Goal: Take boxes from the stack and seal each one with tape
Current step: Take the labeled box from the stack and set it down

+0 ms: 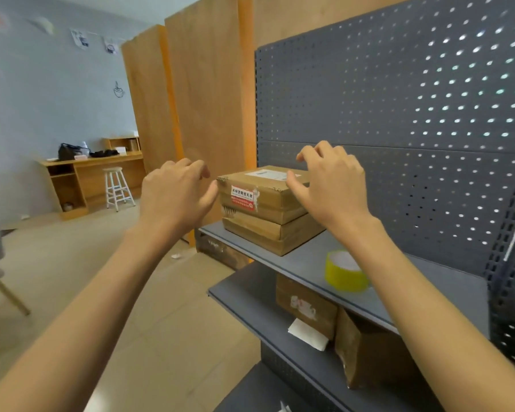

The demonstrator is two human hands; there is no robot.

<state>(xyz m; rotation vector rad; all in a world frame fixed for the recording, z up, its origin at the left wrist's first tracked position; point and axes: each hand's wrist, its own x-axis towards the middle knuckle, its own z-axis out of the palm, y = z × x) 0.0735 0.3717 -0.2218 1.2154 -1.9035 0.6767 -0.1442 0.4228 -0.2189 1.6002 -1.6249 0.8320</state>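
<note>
Two flat cardboard boxes lie stacked at the left end of a grey shelf (304, 260). The top box (262, 188) carries a red and white sticker on its near side and a white label on its lid. The bottom box (268, 233) is slightly wider. My left hand (176, 194) hovers just left of the top box, fingers loosely curled, holding nothing. My right hand (330, 185) hovers over the top box's right edge with spread, bent fingers, its thumb close to the lid. A yellow tape roll (344, 272) stands on the shelf to the right, partly behind my right forearm.
A grey pegboard (399, 114) backs the shelf. The lower shelf (250, 304) holds more cardboard boxes (306, 304), one open box (366, 349) and a white paper. Wooden panels (202, 99) stand to the left; a desk (92, 176) and white stool (116, 188) sit across the tiled floor.
</note>
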